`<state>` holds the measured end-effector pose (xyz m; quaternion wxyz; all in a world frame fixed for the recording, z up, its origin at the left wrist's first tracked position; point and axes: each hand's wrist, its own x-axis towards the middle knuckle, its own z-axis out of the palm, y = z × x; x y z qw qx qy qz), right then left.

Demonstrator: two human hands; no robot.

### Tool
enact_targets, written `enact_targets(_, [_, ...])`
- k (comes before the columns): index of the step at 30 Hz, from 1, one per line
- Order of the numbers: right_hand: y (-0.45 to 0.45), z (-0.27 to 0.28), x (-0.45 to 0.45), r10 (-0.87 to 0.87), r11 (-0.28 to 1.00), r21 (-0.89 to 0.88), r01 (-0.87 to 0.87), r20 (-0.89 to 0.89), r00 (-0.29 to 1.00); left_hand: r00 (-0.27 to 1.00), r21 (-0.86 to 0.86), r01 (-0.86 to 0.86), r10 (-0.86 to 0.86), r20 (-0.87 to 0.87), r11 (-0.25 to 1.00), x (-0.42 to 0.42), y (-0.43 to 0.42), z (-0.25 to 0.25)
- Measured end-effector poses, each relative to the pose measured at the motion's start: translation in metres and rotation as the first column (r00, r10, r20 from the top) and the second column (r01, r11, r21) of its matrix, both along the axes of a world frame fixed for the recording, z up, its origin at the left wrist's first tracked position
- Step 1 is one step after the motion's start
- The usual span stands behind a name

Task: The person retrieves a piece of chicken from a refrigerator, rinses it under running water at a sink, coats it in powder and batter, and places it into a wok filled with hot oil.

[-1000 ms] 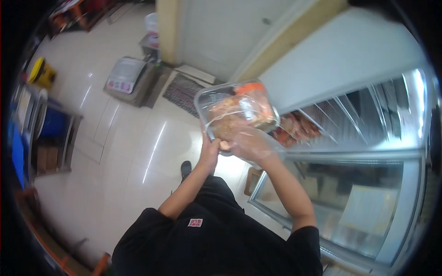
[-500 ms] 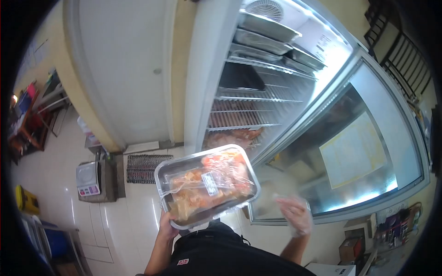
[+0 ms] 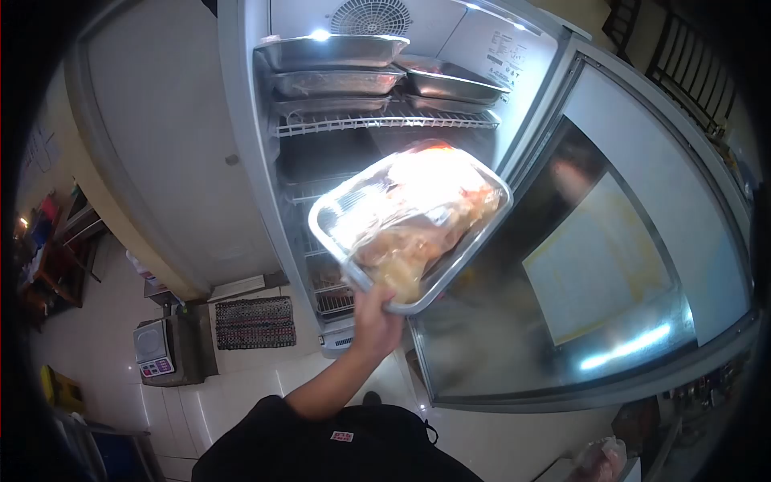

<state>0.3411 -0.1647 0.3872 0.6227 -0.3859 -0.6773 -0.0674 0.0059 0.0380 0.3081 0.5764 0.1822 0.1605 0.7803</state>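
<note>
My left hand (image 3: 377, 324) grips the lower left corner of a metal tray (image 3: 499, 221), which is tilted up before the open refrigerator (image 3: 248, 120). Plastic film and pieces of what looks like raw meat (image 3: 418, 241) fill the tray, and glare washes out its upper part. At the bottom right edge, low and away from the tray, is my right hand (image 3: 601, 462) in a clear plastic glove; its fingers are too blurred to read. Stacked metal trays (image 3: 337, 83) rest on the top wire shelf (image 3: 385, 122), beneath a round fan grille (image 3: 371, 18).
The glass refrigerator door (image 3: 554, 265) stands open on the right, with a paper sheet (image 3: 598, 261) on it. To the left are a closed door (image 3: 173, 153), a woven mat (image 3: 255, 323), a scale (image 3: 152, 347) on a block and a yellow object (image 3: 63, 391).
The tray has risen to the front of the refrigerator in my left hand. My right hand let go of it, then moved down to the right. The view has turned toward the shelves.
</note>
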Motion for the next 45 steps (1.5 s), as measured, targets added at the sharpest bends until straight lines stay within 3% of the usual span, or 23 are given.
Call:
enact_targets(1, [0.001,0.001,0.003,0.05,0.999,-0.004,-0.05,-0.047,0.998,0.999,0.006,-0.026,0.025,0.039,1.0,0.013,0.016,0.005])
enact_targets(2, [0.003,-0.002,0.009,-0.144,0.989,-0.012,0.144,-0.189,0.971,0.996,0.014,-0.029,0.028,0.088,0.999,0.025,0.04,-0.003])
enact_targets(4, [0.001,-0.015,0.028,-0.487,0.863,-0.104,0.494,-0.43,0.761,0.981,0.046,-0.066,0.057,0.184,0.997,0.048,0.079,0.0])
enact_targets(7, [0.001,-0.026,0.082,-0.585,0.811,-0.008,0.585,0.031,0.811,0.965,0.103,-0.168,0.143,0.218,0.98,0.071,0.124,0.032])
enact_targets(10, [0.013,-0.053,0.134,-0.443,0.895,-0.047,0.444,-0.217,0.87,0.892,0.17,-0.441,0.452,-0.025,0.881,0.085,0.193,0.023])
enact_targets(12, [0.03,-0.072,0.17,-0.747,0.663,-0.058,0.746,0.014,0.665,0.937,0.06,-0.319,0.324,-0.128,0.946,0.072,0.203,0.028])
enact_targets(13, [0.04,-0.08,0.186,-0.85,0.513,-0.015,0.858,0.126,0.511,0.917,0.091,-0.363,0.372,-0.14,0.927,0.071,0.214,0.019])
enact_targets(14, [0.058,-0.082,0.184,-0.833,0.54,-0.002,0.842,0.137,0.535,0.942,0.042,-0.282,0.285,-0.18,0.959,0.063,0.219,0.012])
enact_targets(18, [0.134,-0.094,0.127,-0.552,0.818,-0.15,0.555,0.068,0.831,0.98,0.025,0.093,-0.096,0.174,0.995,0.035,0.232,0.035])
enact_targets(22, [0.181,-0.108,0.073,-0.337,0.901,-0.273,0.337,0.051,0.94,0.951,-0.014,-0.258,0.257,0.173,0.966,0.047,0.308,0.016])
enact_targets(25, [0.199,-0.118,0.047,-0.219,0.911,-0.354,0.212,0.022,0.976,0.94,0.227,-0.336,0.341,0.017,0.914,0.066,0.305,-0.03])
enact_targets(26, [0.202,-0.122,0.039,-0.189,0.91,-0.375,0.179,0.011,0.982,0.983,0.352,-0.146,0.176,-0.055,0.924,0.054,0.271,-0.052])
enact_targets(28, [0.206,-0.134,0.025,-0.141,0.899,-0.42,0.123,-0.012,0.99,0.958,0.332,0.199,-0.112,-0.263,0.922,0.023,0.173,-0.107])
enact_targets(30, [0.212,-0.149,0.008,-0.089,0.896,-0.44,0.057,-0.052,0.995,0.907,0.122,0.335,-0.285,-0.309,0.934,-0.016,0.068,-0.191])
enact_targets(31, [0.212,-0.155,0.002,-0.072,0.888,-0.458,0.031,-0.073,0.995,0.881,-0.114,0.388,-0.405,-0.246,0.915,-0.042,0.016,-0.231])
enact_targets(32, [0.212,-0.161,-0.004,-0.064,0.886,-0.464,0.015,-0.089,0.994,0.927,-0.172,0.288,-0.319,-0.196,0.942,-0.061,-0.035,-0.304])
enact_targets(33, [0.212,-0.165,-0.009,-0.053,0.882,-0.472,-0.003,-0.105,0.993,0.958,-0.35,0.025,-0.123,-0.26,0.936,-0.07,-0.107,-0.372])
enact_targets(34, [0.209,-0.168,-0.012,-0.048,0.878,-0.478,-0.018,-0.126,0.991,0.898,-0.594,-0.208,-0.089,-0.431,0.777,-0.084,-0.173,-0.406])
enact_targets(35, [0.207,-0.171,-0.016,-0.05,0.877,-0.479,-0.025,-0.142,0.989,0.961,-0.823,-0.128,-0.135,-0.24,0.554,-0.107,-0.226,-0.386])
enact_targets(36, [0.204,-0.173,-0.017,-0.054,0.876,-0.481,-0.031,-0.163,0.985,0.974,-0.911,-0.161,-0.09,-0.209,0.38,-0.123,-0.261,-0.357])
enact_targets(38, [0.198,-0.174,-0.024,-0.046,0.876,-0.479,-0.054,-0.195,0.98,0.96,-0.9,-0.255,-0.022,-0.28,0.354,-0.135,-0.308,-0.331])
enact_targets(43, [0.175,-0.175,-0.045,-0.02,0.893,-0.413,-0.179,-0.433,0.901,0.914,-0.704,-0.087,-0.225,-0.338,0.705,-0.121,-0.261,-0.265])
enact_targets(45, [0.163,-0.183,-0.028,0.1,0.855,-0.315,-0.412,-0.68,0.726,0.818,-0.575,-0.009,-0.324,-0.475,0.818,-0.106,-0.242,-0.239])
